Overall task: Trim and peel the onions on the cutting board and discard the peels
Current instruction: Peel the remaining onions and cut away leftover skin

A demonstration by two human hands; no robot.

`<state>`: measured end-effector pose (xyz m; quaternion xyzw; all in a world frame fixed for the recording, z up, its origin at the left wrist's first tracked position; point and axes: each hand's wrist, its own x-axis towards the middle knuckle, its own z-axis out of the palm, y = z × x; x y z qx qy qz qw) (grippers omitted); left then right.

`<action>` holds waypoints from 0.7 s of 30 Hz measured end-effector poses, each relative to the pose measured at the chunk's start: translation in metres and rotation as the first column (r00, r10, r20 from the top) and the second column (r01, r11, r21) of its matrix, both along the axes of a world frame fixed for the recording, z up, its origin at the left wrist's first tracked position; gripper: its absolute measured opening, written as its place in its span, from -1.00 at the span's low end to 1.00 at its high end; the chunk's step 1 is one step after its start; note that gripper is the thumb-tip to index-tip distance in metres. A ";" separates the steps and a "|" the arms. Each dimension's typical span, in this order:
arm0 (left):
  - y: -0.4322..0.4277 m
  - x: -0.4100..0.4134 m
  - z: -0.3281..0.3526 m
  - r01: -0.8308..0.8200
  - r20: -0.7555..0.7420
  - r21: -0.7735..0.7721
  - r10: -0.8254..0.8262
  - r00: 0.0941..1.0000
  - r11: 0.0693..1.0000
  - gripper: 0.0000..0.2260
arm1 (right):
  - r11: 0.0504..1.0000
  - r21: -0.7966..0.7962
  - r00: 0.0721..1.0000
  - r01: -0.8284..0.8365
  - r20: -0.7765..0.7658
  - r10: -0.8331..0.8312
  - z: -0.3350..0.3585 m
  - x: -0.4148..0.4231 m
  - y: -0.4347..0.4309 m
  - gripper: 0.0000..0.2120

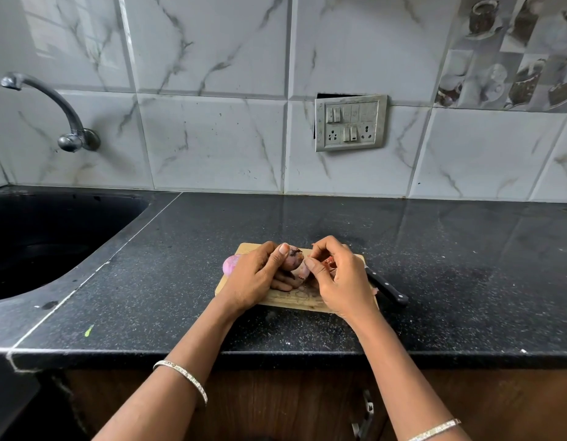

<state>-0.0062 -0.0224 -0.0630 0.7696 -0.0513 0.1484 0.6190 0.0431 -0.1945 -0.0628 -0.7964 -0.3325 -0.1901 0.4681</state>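
Cabinet front (275, 405), dark brown wood: one, nearest, below the counter edge.

Thin silver metal bangles: two, one on the left wrist (180, 380), one on the right wrist (434, 429), both nearer than the board.

Black speckled stone counter (307, 224): one. A single small green scrap (89, 330) lies on it, well to the left of the board and nearer.

Rectangular pale wooden cutting board (291, 302): one, flat on the counter; the landmark for what follows.

Left hand (256, 278): over the board's left half, fingers curled under and thumb laid over a dark purple round onion (294, 259), held just above the board's middle.

Right hand (339, 281): over the board's right half, thumb and forefinger pinching the same onion at its near end, the other fingers curled.

Pale pink peeled onion (229, 265): one, at the board's left edge, partly hidden behind the left hand. Onions counted: two.

Reddish peel scraps (329, 262): a few on the board, behind the right hand; number cannot be told.

Black-handled knife (387, 289): one, at the board's right edge, handle reaching out over the counter, blade mostly hidden.

Black sunken sink (37, 243): one, far left of the board.

Curved metal tap (53, 106): one, on the wall above the sink.

Grey switch and socket plate (350, 122): one, on the white marbled wall tiles (212, 138) beyond the board.
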 end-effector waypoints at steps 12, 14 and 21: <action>0.001 -0.003 0.001 0.069 -0.002 -0.106 -0.069 0.998 0.992 -0.70 | 0.976 0.134 0.985 0.169 0.011 -0.172 0.000 0.003 -0.002 -0.87; 0.001 -0.005 0.002 0.075 -0.004 -0.116 -0.076 0.997 0.990 -0.66 | 0.979 0.119 0.984 0.165 0.049 -0.171 0.000 0.002 -0.002 -0.76; 0.001 -0.003 -0.002 -0.013 0.026 0.019 0.013 1.000 1.000 -0.74 | 0.932 0.239 0.919 0.273 0.222 -0.326 0.003 -0.001 0.001 -0.82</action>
